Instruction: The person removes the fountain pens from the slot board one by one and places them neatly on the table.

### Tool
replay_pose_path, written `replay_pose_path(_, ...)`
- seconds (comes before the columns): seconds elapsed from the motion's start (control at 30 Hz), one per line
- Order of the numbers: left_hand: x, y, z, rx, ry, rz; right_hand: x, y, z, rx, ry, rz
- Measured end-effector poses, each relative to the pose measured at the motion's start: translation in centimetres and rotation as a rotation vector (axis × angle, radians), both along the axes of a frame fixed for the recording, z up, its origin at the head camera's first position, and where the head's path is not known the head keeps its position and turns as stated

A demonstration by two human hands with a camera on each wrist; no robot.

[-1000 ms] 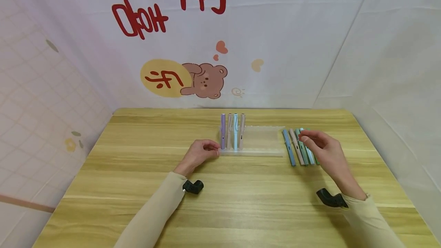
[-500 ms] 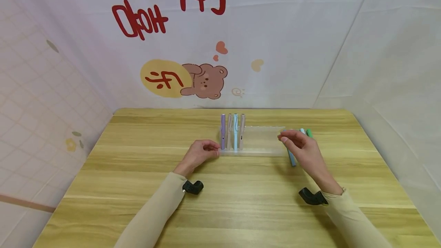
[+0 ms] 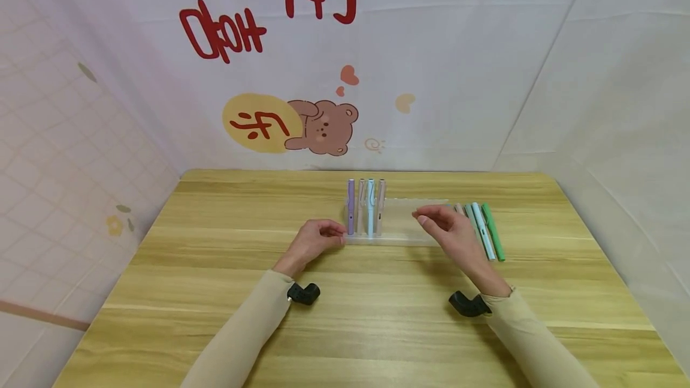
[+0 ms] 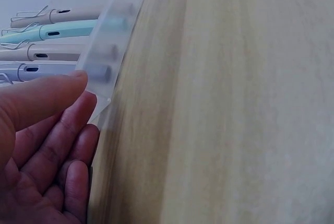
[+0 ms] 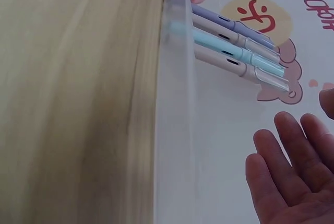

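Note:
A clear pen stand [image 3: 396,241] holds several capped pens at its left end: a purple pen [image 3: 351,214], a light blue pen [image 3: 371,217] and two beige ones. My left hand [image 3: 314,241] holds the stand's left front corner between thumb and fingers, as the left wrist view shows close up. Over the stand's bare right part hovers my right hand [image 3: 455,235]. Its palm [image 5: 302,198] appears in the right wrist view with fingers extended, the thumb apart and nothing held.
To the right of the stand lie several loose pens, among them a pale blue pen [image 3: 483,231] and a green pen [image 3: 493,232]; my right hand partly covers others. Behind the wooden table [image 3: 366,328] hangs a printed white cloth [image 3: 453,64].
My right hand has moved left from above the loose pens to the stand's right part, uncovering the pale blue and green pens. My left hand stays at the stand's corner.

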State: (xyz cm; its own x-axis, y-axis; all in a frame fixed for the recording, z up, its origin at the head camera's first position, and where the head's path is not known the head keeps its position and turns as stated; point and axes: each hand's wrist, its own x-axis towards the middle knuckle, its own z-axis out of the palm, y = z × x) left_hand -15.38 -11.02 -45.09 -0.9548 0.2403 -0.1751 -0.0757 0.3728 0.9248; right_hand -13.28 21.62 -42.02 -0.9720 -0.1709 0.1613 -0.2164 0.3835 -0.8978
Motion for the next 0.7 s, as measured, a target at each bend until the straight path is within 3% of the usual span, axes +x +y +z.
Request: replay_pose_path(0.7, 0.1, -0.1, -0.1, 0.006, -0.007, -0.004, -2.2, -4.1, -1.7, 0.013, -0.122, 0.139)
